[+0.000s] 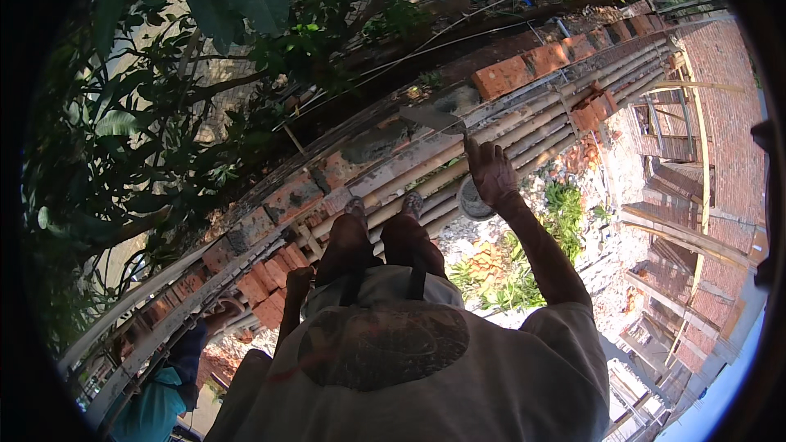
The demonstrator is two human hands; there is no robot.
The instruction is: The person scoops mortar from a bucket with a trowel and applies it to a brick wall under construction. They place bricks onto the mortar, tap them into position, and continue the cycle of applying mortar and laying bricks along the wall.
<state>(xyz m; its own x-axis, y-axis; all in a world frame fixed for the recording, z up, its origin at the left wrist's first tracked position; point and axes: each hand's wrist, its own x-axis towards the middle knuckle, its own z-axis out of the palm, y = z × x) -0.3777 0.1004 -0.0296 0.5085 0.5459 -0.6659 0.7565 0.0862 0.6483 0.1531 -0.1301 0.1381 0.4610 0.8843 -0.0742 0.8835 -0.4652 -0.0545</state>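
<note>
My right hand point(492, 176) is closed around the handle of a trowel point(432, 119), its flat blade reaching left over the brick wall point(336, 170). Grey mortar point(375, 144) lies on the wall top beside the blade, with more just beyond it. Below my right hand, a round bucket point(473, 201) with grey mix inside is partly hidden by the wrist. My left hand point(300, 280) hangs low beside my thigh, next to stacked bricks point(273, 281). It looks curled into a fist in shadow; whether anything is inside does not show.
I stand on bamboo poles point(524, 141) running along the wall. A row of orange bricks point(532, 68) lies farther along, and loose bricks point(594, 110) rest on the poles. Leafy branches point(131, 131) crowd the left. Another person in a teal shirt point(155, 409) is at the lower left.
</note>
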